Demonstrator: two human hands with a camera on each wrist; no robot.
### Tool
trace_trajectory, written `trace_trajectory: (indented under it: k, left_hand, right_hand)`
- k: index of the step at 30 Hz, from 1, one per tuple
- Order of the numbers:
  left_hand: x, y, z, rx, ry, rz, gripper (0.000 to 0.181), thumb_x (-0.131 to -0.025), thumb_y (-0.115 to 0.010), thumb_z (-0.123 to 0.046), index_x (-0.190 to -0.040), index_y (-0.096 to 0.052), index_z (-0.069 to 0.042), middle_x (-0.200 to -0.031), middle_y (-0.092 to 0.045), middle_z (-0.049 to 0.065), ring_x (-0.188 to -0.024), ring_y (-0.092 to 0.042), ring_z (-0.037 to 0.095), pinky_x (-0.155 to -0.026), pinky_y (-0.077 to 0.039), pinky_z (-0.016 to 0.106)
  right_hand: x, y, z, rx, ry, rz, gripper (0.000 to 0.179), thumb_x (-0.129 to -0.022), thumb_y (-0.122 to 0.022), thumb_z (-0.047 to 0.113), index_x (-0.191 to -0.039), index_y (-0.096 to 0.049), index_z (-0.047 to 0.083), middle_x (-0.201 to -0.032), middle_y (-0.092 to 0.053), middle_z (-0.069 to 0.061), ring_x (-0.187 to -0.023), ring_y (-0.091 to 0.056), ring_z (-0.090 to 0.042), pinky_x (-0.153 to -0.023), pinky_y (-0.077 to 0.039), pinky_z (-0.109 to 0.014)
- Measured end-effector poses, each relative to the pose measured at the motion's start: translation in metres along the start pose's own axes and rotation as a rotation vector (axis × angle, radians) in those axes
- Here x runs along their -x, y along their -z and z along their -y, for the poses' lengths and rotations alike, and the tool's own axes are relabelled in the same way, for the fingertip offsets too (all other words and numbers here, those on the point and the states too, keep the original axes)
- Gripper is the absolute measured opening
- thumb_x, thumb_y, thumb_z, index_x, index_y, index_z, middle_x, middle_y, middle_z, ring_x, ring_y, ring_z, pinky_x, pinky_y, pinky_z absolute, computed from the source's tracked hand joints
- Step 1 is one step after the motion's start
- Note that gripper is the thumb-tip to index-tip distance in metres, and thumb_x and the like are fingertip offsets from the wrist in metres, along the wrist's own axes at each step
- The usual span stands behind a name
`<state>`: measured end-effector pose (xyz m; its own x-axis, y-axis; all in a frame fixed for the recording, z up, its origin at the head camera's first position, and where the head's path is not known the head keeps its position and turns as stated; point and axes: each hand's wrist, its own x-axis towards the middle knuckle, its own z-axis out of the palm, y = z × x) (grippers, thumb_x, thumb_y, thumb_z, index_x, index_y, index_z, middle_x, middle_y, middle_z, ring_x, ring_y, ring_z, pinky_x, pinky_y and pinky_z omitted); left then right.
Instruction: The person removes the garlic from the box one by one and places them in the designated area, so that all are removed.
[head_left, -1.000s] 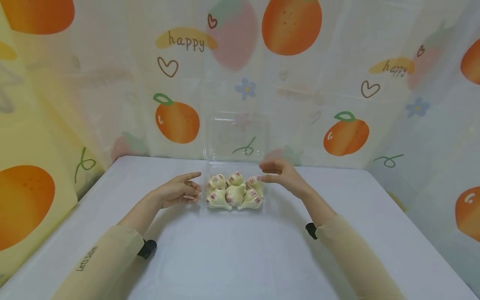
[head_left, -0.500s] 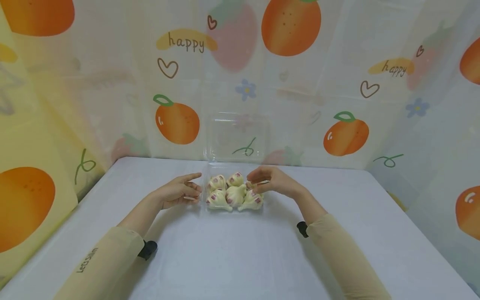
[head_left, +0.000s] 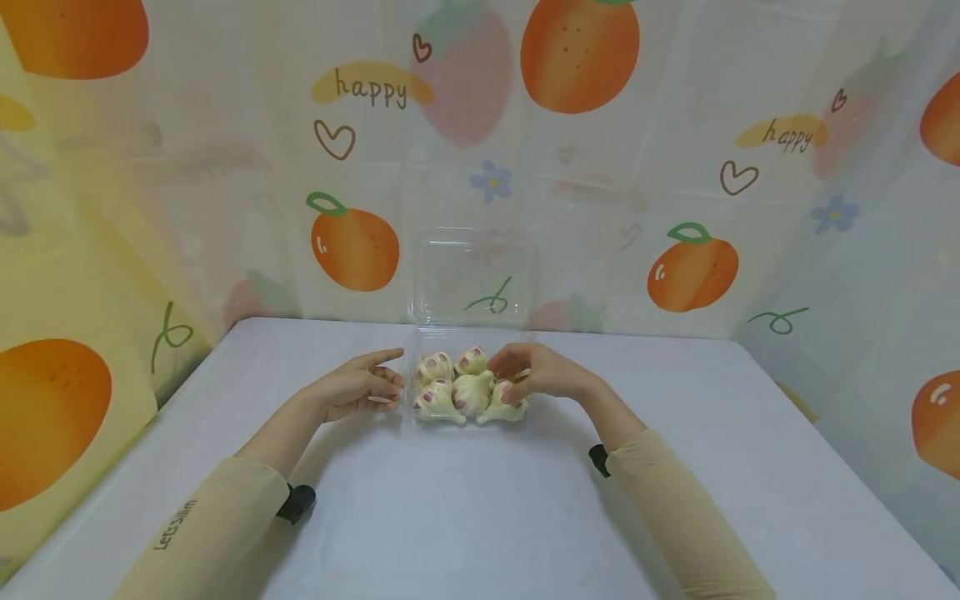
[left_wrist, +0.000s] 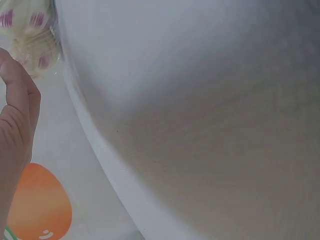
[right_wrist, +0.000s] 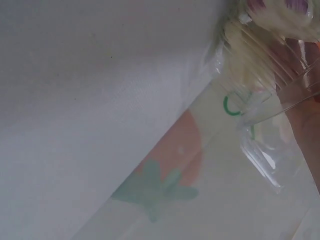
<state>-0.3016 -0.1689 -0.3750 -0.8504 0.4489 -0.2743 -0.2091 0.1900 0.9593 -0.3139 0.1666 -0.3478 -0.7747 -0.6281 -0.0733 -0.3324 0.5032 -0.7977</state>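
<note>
Several cream garlic bulbs [head_left: 472, 394] with purple patches sit in a clear plastic clamshell box [head_left: 442, 335] in the head view. Its transparent lid [head_left: 450, 279] stands raised behind. My right hand [head_left: 551, 372] reaches over the box's right side, thumb and fingers curled round the back right bulb, which it hides. In the right wrist view, that hand [right_wrist: 302, 112] shows partly through the plastic, below a garlic bulb [right_wrist: 280, 12]. My left hand [head_left: 356, 387] is at the box's left side, index finger extended and the others loosely bent, holding nothing. Whether it touches the wall is unclear.
A white-covered table [head_left: 465, 517] spreads in front of and around the box. Behind the lid hangs a fruit-patterned curtain [head_left: 585, 175], close to the table's back edge. Each wrist wears a dark camera mount, such as the left mount [head_left: 297, 503].
My right hand has moved left and down from the box's right edge, over the back right garlic bulb, and its fingers have closed in. My left hand has stayed almost in place.
</note>
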Motion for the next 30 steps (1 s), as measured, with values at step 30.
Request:
trace_trajectory:
  k: [30]
  left_hand:
    - [0.0019,-0.0023,-0.0014,-0.002,-0.002,0.012,0.082,-0.094,-0.056,-0.001,-0.16,-0.009,-0.01,-0.103,-0.055,0.005,-0.081,-0.062,0.011,-0.077,-0.059,0.021]
  right_hand:
    - [-0.0057,-0.0007,0.0009,0.279,-0.028,0.105,0.039,-0.079,-0.074,0.009,-0.116,-0.063,0.008,-0.119,-0.07,-0.007,-0.096,-0.054,-0.013,-0.084,-0.048,-0.025]
